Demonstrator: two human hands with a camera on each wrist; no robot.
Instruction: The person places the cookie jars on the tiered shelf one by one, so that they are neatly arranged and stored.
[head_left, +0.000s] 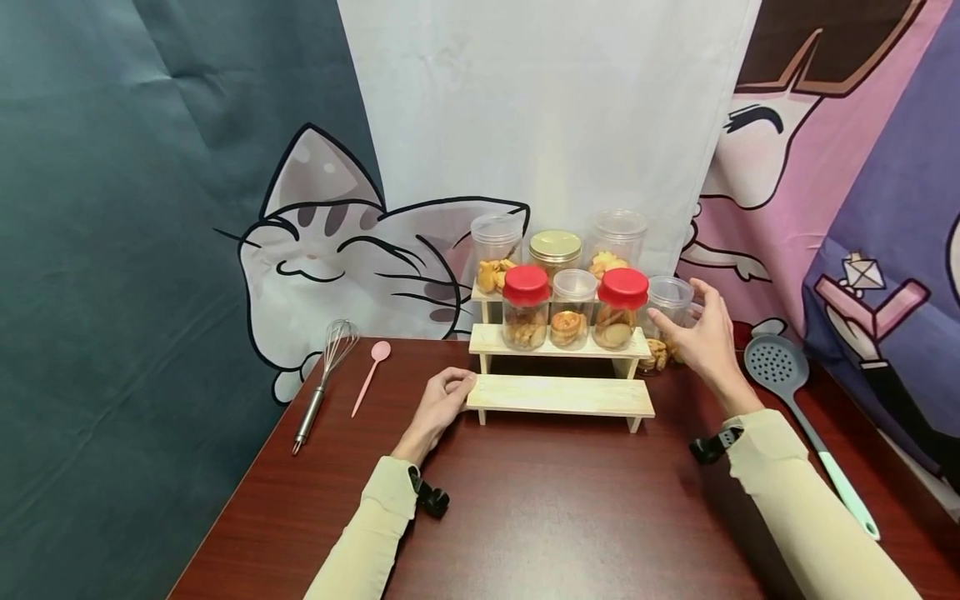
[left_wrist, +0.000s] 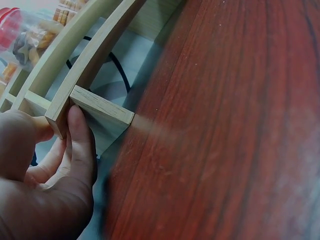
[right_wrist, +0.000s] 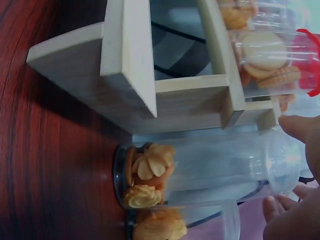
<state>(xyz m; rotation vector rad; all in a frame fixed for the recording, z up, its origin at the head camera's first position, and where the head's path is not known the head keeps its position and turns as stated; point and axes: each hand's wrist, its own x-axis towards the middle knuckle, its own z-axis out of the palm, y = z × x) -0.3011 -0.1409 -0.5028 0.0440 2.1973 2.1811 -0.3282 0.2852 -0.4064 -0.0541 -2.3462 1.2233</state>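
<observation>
My left hand [head_left: 441, 402] pinches the left end of the lowest step of a three-step wooden rack [head_left: 562, 395], thumb and fingers on either side of the board in the left wrist view. At the rack's right side, my right hand [head_left: 703, 337] holds a clear-lidded plastic jar [right_wrist: 215, 160] around its lid. Flower-shaped cookies [right_wrist: 152, 167] lie in its bottom; the jar stands upright on the table. Close beside it is another clear jar [right_wrist: 160, 227] with cookies. The middle step carries two red-lidded jars [head_left: 526, 312] and a clear-lidded jar [head_left: 574, 304] between them.
Atop the rack stand a gold-lidded jar [head_left: 555, 250] and two clear-lidded jars [head_left: 495, 250]. A whisk [head_left: 322, 392] and a pink spoon [head_left: 371, 375] lie left on the brown table [head_left: 555, 508]. A slotted spatula [head_left: 802, 408] lies right. A printed curtain [head_left: 547, 100] hangs behind.
</observation>
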